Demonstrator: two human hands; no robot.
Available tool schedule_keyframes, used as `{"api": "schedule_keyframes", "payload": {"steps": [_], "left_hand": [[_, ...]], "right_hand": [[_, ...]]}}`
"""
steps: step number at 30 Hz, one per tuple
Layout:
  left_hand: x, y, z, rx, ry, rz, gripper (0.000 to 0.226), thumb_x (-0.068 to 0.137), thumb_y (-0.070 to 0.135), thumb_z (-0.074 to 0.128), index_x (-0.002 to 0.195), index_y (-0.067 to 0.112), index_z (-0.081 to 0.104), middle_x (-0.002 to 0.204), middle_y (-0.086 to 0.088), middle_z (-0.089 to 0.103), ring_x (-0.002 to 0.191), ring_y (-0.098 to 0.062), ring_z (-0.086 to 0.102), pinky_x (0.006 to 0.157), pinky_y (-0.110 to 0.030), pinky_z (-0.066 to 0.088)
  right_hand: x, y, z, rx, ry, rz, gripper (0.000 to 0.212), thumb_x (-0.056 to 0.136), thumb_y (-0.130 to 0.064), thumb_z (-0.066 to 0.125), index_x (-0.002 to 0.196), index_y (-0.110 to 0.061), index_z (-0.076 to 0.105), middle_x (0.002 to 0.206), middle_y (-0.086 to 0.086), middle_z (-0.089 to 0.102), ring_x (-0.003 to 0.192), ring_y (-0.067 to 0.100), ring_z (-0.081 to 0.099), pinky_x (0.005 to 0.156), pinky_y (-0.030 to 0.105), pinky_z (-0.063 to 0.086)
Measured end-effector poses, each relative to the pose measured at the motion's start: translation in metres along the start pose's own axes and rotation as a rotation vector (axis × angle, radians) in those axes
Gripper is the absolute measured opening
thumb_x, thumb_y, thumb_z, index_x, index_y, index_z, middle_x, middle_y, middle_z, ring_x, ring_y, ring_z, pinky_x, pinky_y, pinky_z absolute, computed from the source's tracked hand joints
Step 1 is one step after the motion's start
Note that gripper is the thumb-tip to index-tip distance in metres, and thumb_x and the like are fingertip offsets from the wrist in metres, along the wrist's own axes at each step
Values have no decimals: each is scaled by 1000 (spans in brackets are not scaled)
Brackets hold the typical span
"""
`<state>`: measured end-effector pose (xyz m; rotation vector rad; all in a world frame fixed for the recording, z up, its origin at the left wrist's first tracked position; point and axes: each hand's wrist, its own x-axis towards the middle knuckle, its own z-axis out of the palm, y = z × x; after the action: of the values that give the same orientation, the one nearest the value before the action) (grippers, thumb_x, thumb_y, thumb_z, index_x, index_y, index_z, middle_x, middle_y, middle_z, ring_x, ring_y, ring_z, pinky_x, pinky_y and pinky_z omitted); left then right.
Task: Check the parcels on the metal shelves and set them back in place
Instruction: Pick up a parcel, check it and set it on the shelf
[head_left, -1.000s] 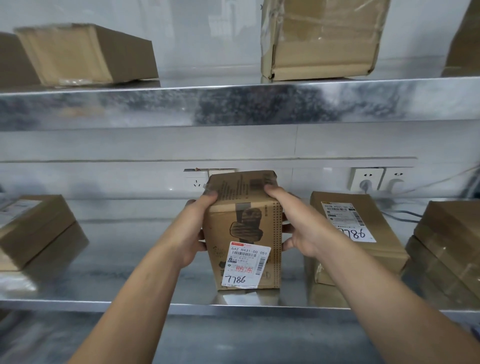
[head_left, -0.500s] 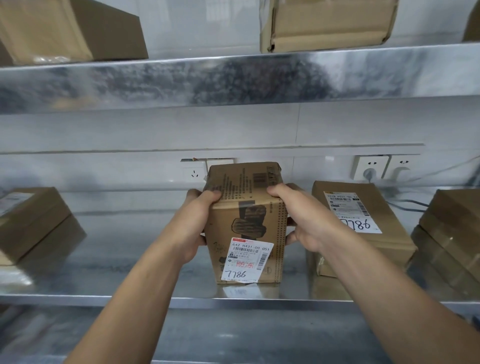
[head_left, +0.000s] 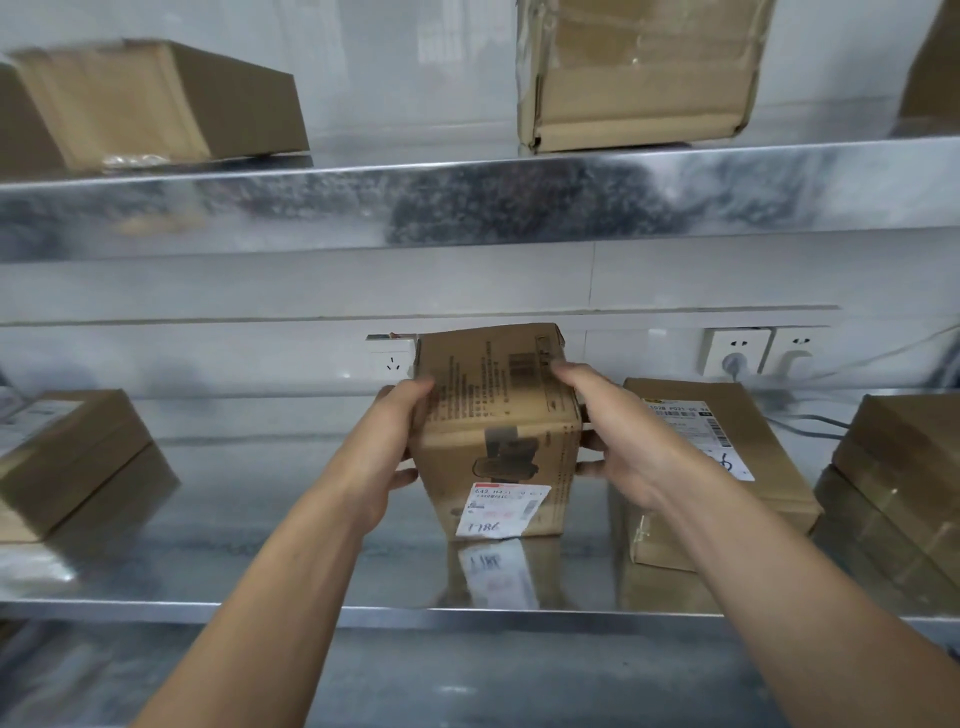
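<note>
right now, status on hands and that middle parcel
Left hand and right hand clamp the upright parcel. Base on the lower shelf. Flat parcel close at right.

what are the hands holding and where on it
Both hands grip the upright cardboard parcel by its upper side walls: left hand on its left side, right hand on its right. Its base appears to rest on the lower shelf.

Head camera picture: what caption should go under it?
Both hands hold a box upright on a metal shelf.
</note>
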<state>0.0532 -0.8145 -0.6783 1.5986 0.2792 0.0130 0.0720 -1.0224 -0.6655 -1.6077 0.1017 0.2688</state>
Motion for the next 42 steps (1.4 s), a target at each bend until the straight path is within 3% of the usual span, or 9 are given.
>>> {"api": "schedule_keyframes", "payload": {"steps": [3, 9, 13, 16, 19, 23, 27, 30, 42], "left_hand": [[1, 0, -2, -48, 10, 50, 35, 102, 49, 46, 109, 26, 70, 70, 15, 71, 80, -11, 66, 80, -35, 47], [-6, -4, -1, -170, -15, -45, 46, 100, 63, 41, 85, 23, 57, 51, 9, 53, 45, -11, 53, 57, -31, 39], [-6, -17, -1, -223, -30, -100, 47, 98, 60, 50, 101, 18, 69, 74, 0, 61, 69, -22, 60, 62, -33, 47], [-4, -31, -2, -224, -54, -149, 21, 90, 32, 57, 94, 13, 64, 78, -4, 60, 64, -20, 53, 55, -30, 38], [-5, -40, -1, -216, -89, -228, 17, 80, 14, 42, 88, 11, 57, 81, -8, 68, 64, -20, 54, 56, -30, 35], [-5, -45, 3, -195, -96, -290, 16, 90, 15, 45, 90, 11, 61, 81, -7, 73, 65, -20, 62, 59, -30, 42], [2, -51, 4, -161, -55, -278, 24, 99, 22, 63, 118, 11, 52, 89, -12, 76, 71, -24, 70, 67, -36, 53], [7, -58, 6, -145, -43, -277, 22, 98, 16, 64, 112, 11, 49, 87, -12, 74, 70, -24, 68, 65, -36, 52], [15, -70, 7, -166, -42, -238, 16, 98, 5, 60, 107, 10, 48, 82, -13, 73, 65, -23, 69, 60, -35, 54]], "right_hand": [[-6, -4, -6, 31, 4, -23, 41, 97, -63, 51, 119, -30, 63, 113, 6, 71, 113, 26, 64, 105, 53, 49], [-10, 2, -6, 150, 34, 19, 48, 100, -63, 47, 106, -18, 62, 99, 9, 73, 104, 28, 68, 93, 51, 56], [-5, 15, 0, 168, 31, 58, 45, 99, -62, 50, 115, -22, 62, 100, 9, 73, 104, 27, 67, 85, 49, 57], [4, 32, 5, 99, 25, 103, 42, 100, -54, 57, 121, -18, 65, 102, 9, 76, 98, 23, 67, 76, 40, 52], [11, 50, 9, 78, 24, 147, 31, 99, -36, 64, 122, -14, 64, 103, 6, 79, 99, 23, 72, 79, 40, 52], [15, 63, 13, 79, 31, 142, 27, 98, -30, 69, 121, -19, 61, 103, 4, 79, 100, 23, 73, 90, 42, 55], [20, 68, 14, 68, 2, 134, 37, 96, -32, 72, 125, -20, 53, 112, 5, 75, 101, 24, 73, 88, 42, 57], [22, 72, 15, 65, -4, 128, 35, 97, -26, 71, 124, -19, 51, 109, 6, 76, 96, 24, 75, 82, 41, 60], [29, 80, 20, 44, 4, 77, 17, 101, -16, 65, 105, -25, 50, 108, 11, 76, 95, 28, 76, 91, 51, 60]]}}
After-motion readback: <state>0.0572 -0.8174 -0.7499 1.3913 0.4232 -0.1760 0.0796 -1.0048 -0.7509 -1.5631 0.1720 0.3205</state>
